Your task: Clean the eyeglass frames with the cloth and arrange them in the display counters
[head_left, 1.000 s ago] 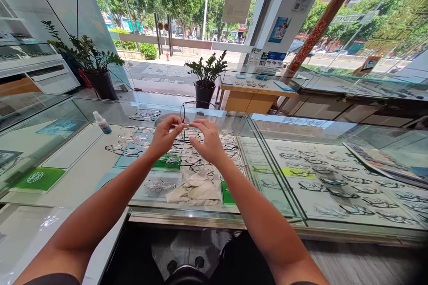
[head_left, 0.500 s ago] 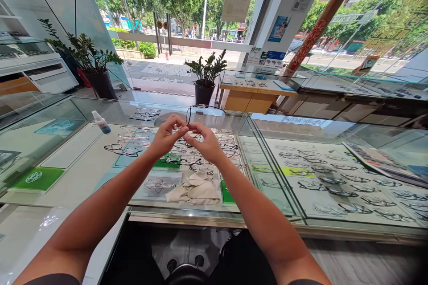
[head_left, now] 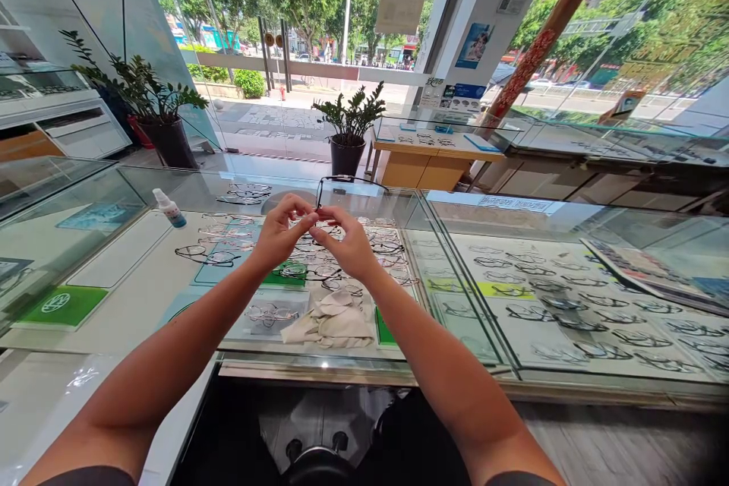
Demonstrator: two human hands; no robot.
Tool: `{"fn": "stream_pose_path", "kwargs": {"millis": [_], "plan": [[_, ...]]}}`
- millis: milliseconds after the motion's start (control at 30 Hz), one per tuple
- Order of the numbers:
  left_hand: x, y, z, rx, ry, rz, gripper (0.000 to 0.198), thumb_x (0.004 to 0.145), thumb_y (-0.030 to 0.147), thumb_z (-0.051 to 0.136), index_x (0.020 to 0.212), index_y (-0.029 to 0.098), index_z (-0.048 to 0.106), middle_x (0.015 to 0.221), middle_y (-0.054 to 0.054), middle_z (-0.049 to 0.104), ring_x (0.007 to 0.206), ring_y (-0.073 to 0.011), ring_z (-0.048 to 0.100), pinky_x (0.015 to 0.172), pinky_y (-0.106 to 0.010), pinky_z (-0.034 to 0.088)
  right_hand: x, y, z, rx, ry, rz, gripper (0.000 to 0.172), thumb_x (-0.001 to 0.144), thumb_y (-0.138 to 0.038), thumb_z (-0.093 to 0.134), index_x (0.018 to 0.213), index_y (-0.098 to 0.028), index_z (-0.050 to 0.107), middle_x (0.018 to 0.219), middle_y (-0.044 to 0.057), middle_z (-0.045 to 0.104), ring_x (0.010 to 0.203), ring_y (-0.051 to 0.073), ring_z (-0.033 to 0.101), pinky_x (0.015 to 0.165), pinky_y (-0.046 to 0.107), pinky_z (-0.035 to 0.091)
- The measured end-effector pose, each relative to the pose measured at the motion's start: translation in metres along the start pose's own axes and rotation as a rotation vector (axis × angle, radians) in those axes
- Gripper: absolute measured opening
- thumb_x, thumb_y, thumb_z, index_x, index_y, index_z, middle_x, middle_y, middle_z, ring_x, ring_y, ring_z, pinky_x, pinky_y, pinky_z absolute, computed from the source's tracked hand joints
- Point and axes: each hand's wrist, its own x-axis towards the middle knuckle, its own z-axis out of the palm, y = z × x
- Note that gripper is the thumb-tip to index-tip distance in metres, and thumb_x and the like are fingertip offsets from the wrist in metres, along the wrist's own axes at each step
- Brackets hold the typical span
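Note:
Both my hands are raised above a glass display counter [head_left: 449, 296] and pinch one pair of thin black-framed glasses [head_left: 342, 184]. My left hand [head_left: 280, 231] grips it at the left, fingers closed. My right hand [head_left: 348, 241] touches the left one and holds the frame from the right, fingers closed too. The frame's thin black outline rises above my fingertips. A crumpled beige cloth [head_left: 333, 323] lies on the glass just below my hands.
Several glasses lie in rows inside the counter and a few on top [head_left: 208, 254]. A small spray bottle [head_left: 169, 208] stands at the left. Green pads [head_left: 57, 304] lie on the left glass. Potted plants [head_left: 348, 129] stand behind. A stool [head_left: 316, 463] is under me.
My hands have come together until they touch. The glasses have turned: the frame's outline now spreads wider to the right above my fingers.

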Motion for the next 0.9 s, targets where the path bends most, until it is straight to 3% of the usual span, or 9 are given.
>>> {"fn": "stream_pose_path", "kwargs": {"millis": [133, 233, 433, 533, 800, 900], "plan": [[0.000, 0.003, -0.002, 0.024, 0.011, -0.004, 0.035, 0.097, 0.052, 0.082, 0.087, 0.023, 0.066, 0.089, -0.001, 0.062, 0.085, -0.0192, 0.055, 0.083, -0.036, 0.040, 0.002, -0.002, -0.004, 0.021, 0.042, 0.035, 0.044, 0.098, -0.064, 0.079, 0.124, -0.028, 0.077, 0.130, 0.007, 0.083, 0.121, 0.029, 0.076, 0.108, 0.051, 0.059], [-0.002, 0.011, -0.002, 0.057, -0.077, 0.007, 0.031, 0.101, 0.049, 0.076, 0.087, 0.023, 0.064, 0.084, 0.001, 0.059, 0.082, -0.0181, 0.052, 0.082, -0.035, 0.041, 0.005, -0.003, -0.011, 0.028, 0.108, 0.044, 0.044, 0.098, -0.063, 0.079, 0.126, -0.028, 0.076, 0.133, 0.007, 0.083, 0.122, 0.029, 0.075, 0.109, 0.049, 0.058], [-0.016, 0.036, 0.005, 0.181, -0.696, 0.061, 0.020, 0.102, 0.030, 0.069, 0.085, 0.021, 0.065, 0.083, 0.001, 0.068, 0.081, -0.0167, 0.058, 0.082, -0.032, 0.044, 0.010, 0.000, -0.018, 0.003, 0.193, 0.055, 0.046, 0.098, -0.066, 0.077, 0.124, -0.028, 0.075, 0.134, 0.008, 0.083, 0.118, 0.028, 0.075, 0.106, 0.047, 0.058], [-0.023, 0.036, 0.010, 0.255, -0.870, 0.097, 0.016, 0.099, 0.023, 0.069, 0.083, 0.021, 0.066, 0.079, 0.001, 0.068, 0.080, -0.0168, 0.059, 0.085, -0.032, 0.044, 0.010, 0.002, -0.018, 0.002, 0.197, 0.053, 0.045, 0.098, -0.064, 0.077, 0.124, -0.027, 0.075, 0.133, 0.008, 0.083, 0.116, 0.027, 0.075, 0.105, 0.046, 0.058], [-0.032, 0.029, 0.019, 0.275, -1.019, 0.078, 0.016, 0.096, 0.017, 0.069, 0.081, 0.021, 0.070, 0.076, 0.000, 0.069, 0.077, -0.0171, 0.061, 0.082, -0.033, 0.045, 0.010, 0.003, -0.018, -0.011, 0.188, 0.066, 0.047, 0.098, -0.064, 0.077, 0.126, -0.027, 0.075, 0.133, 0.008, 0.083, 0.116, 0.027, 0.075, 0.103, 0.046, 0.058], [-0.037, 0.032, 0.021, 0.306, -1.098, 0.083, 0.015, 0.096, 0.028, 0.081, 0.087, 0.022, 0.070, 0.080, 0.001, 0.071, 0.078, -0.0175, 0.063, 0.080, -0.033, 0.043, 0.010, 0.002, -0.019, -0.007, 0.189, 0.069, 0.046, 0.098, -0.063, 0.077, 0.125, -0.027, 0.075, 0.133, 0.008, 0.083, 0.116, 0.027, 0.075, 0.103, 0.045, 0.058]]}}
